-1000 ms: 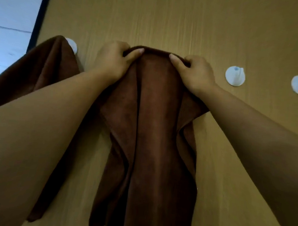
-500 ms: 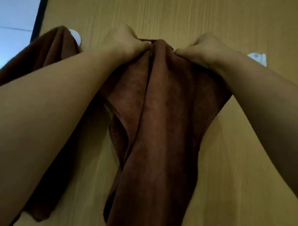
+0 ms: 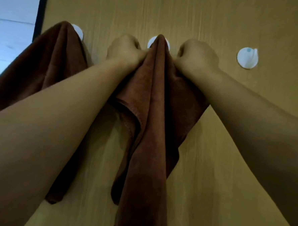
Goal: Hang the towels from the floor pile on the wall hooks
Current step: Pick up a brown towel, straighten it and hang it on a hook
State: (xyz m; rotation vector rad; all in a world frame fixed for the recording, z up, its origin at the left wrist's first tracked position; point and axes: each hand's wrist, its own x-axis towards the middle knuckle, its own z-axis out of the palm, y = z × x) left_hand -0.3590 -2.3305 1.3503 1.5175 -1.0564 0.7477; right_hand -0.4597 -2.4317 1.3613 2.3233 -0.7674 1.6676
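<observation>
I've drawn the towel [image 3: 153,113] into a peak over the second hook [image 3: 151,43], which showed nowhere a second ago. My left hand [image 3: 124,50] and right hand [image 3: 197,56] pinch it either side. It looks caught; empty hooks [image 3: 247,57] wait along the wall [image 3: 220,21] rightward.

- The scene was dim and warm-toned; brightest was the pale strip [image 3: 13,34] at upper left.
- Soft shadows lay on the wood wall [image 3: 211,169] under both forearms.
- Detail was soft throughout, perhaps from motion blur.
- Wide-angle stretch swelled the lower corners.
</observation>
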